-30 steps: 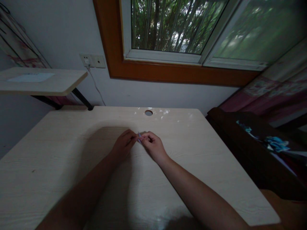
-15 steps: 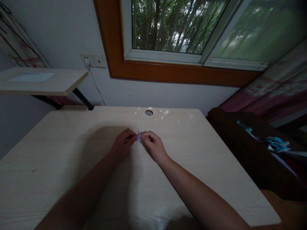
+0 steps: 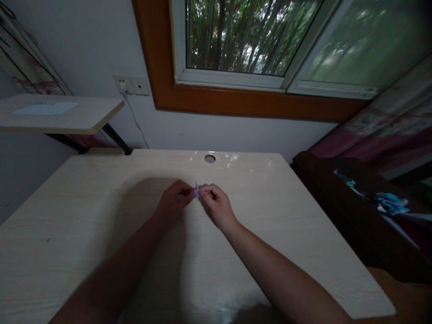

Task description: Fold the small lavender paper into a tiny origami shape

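A small piece of folded purple paper [image 3: 196,191] stands between my two hands, a thin point of it sticking up. From the left, my left hand [image 3: 174,198] pinches it between thumb and forefinger. My right hand [image 3: 216,201] grips its other side with the fingertips, the remaining fingers curled. Both hands are just over the pale wooden desk [image 3: 270,207]. Fingertips cover much of the paper, so its full shape is hidden.
A round cable hole [image 3: 209,158] lies near the desk's back edge. A raised shelf [image 3: 101,118] with a paper sheet stands at the left. To the right is dark furniture [image 3: 324,198] with a crumpled blue item [image 3: 391,202].
My left thumb and fingers have shifted slightly right on the paper, covering more of its lower part. The paper has turned a little. My right hand has hardly moved.
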The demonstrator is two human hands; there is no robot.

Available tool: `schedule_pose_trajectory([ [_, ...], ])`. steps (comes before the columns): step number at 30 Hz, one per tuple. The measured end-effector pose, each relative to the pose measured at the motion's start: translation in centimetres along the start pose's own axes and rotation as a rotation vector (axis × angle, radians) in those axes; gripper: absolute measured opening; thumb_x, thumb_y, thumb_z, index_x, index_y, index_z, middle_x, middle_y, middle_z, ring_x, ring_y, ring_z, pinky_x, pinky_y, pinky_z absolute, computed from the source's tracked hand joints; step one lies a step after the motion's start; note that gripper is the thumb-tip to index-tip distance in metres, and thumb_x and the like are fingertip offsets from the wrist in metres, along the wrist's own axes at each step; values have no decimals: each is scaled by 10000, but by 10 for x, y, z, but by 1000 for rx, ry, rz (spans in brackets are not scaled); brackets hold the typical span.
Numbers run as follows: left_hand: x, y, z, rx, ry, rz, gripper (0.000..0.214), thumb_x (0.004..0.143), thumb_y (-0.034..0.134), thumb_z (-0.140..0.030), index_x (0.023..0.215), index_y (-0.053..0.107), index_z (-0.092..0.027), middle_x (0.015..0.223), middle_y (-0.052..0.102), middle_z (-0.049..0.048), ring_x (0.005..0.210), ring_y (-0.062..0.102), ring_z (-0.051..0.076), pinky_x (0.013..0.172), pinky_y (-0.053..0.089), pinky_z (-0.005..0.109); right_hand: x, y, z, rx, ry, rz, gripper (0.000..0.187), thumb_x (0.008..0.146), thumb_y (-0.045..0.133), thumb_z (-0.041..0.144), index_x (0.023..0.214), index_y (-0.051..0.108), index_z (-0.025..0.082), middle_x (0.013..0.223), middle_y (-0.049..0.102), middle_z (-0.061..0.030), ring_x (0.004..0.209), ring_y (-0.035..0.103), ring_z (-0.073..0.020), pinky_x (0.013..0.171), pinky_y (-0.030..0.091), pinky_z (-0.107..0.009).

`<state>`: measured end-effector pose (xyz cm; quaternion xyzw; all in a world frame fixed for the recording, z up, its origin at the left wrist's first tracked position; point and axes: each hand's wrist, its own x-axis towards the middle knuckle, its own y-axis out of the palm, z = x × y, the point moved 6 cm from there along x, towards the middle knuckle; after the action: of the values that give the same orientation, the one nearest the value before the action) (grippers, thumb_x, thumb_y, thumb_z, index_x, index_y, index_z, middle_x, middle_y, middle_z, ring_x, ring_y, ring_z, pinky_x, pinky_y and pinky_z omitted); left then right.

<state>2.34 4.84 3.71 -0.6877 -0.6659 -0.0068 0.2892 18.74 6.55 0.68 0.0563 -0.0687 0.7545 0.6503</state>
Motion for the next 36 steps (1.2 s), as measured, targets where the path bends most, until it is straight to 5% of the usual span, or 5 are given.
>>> schedule_pose_trajectory([
  [9, -2, -4, -10, 145, 246, -97, 36, 864, 672, -174, 876, 692, -202, 874, 628, 34, 825, 609, 145, 761, 508, 279, -2, 9, 5, 257, 80, 69, 230, 843, 692, 419, 927, 690, 204, 798, 680, -18, 562, 578, -108, 552, 451, -253],
  [18, -7, -1, -12, 285, 348, -111, 59, 881, 645, -196, 875, 699, -219, 933, 641, 52, 885, 621, 168, 791, 538, 314, 0, 9, 3, 292, 77, 99, 167, 794, 750, 336, 885, 697, 206, 694, 674, 4, 612, 598, -129, 613, 456, -271],
  [25, -5, -3, -16, 233, 316, -137, 128, 861, 637, -142, 971, 648, -206, 971, 615, 53, 912, 610, 170, 829, 550, 336, 2, 8, -1, 334, 60, 33, 240, 741, 791, 284, 931, 657, 225, 760, 657, 19, 636, 593, -120, 621, 445, -263],
  [36, -4, 3, 2, -54, -1, -14, 117, 873, 651, -292, 921, 612, -193, 866, 608, 22, 779, 623, 137, 734, 538, 265, 2, 7, -8, 308, 36, 14, 335, 750, 791, 300, 1026, 609, 244, 810, 651, 19, 681, 561, -123, 664, 444, -270],
])
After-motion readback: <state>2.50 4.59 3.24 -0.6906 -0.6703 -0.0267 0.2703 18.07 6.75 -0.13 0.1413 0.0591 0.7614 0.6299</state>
